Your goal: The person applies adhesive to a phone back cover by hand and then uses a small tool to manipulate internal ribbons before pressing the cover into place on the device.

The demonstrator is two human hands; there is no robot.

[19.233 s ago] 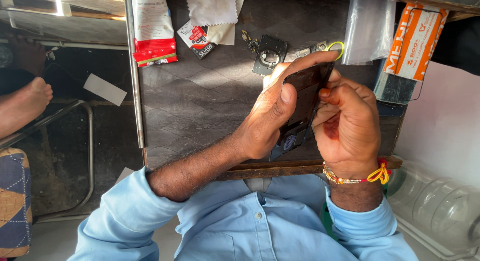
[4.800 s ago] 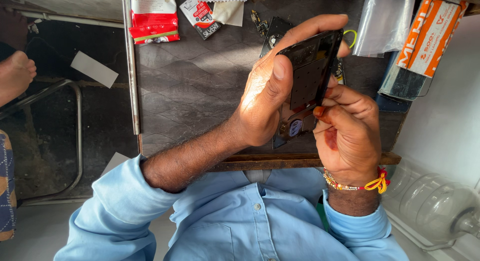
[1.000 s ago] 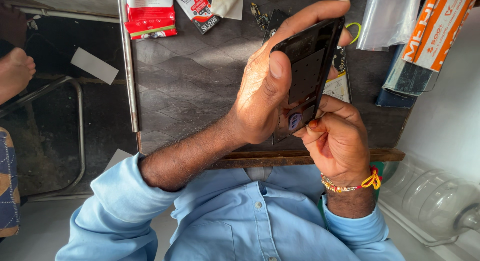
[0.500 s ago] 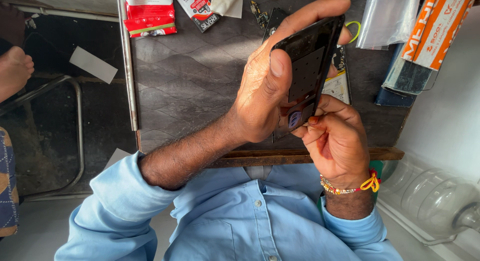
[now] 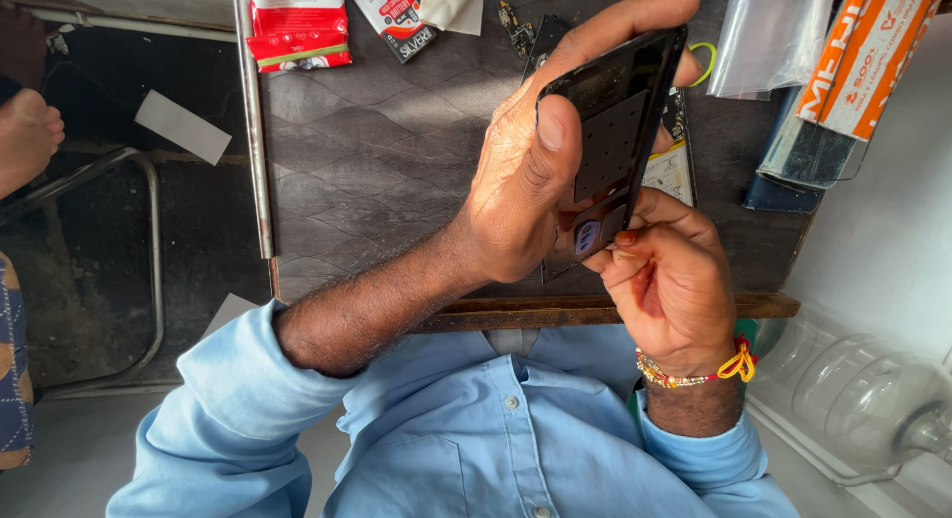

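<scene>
While the phone [image 5: 617, 141] is being held up off the table like this: I'm thinking steady support matters most, so the big hand should be doing all the carrying and the other one only the fine picking.
Left hand [image 5: 521, 196]: it's wrapping around the phone from the side, with its thumb [image 5: 551, 131] pressing flat on the open face and its fingers curling over the top edge. A firm clamp, nothing loose.
Right hand [image 5: 674, 285]: it's curling in below, with its fingertips [image 5: 623, 242] bunching against the phone's lower end. I can't tell whether it's pinching some tiny part or just nudging the edge.
How I'd be doing it: I'm guessing light pressure is the way. I'd be working right at that lower corner and not twisting the frame, since a thin shell like this looks easy to flex.
Phone, looks: black, slim and rectangular, and it's showing a bare inner face with flat dark panels and a small pale sticker near the bottom. It's tilting, top end away from the body.
Phone, whereabouts: it's hovering over the near part of the dark table [image 5: 377, 151], just above the wooden front edge [image 5: 516, 310].
Around it: a red packet [image 5: 297, 27], a clear bag [image 5: 769, 37] and an orange box [image 5: 858, 57] are sitting along the far side.
</scene>
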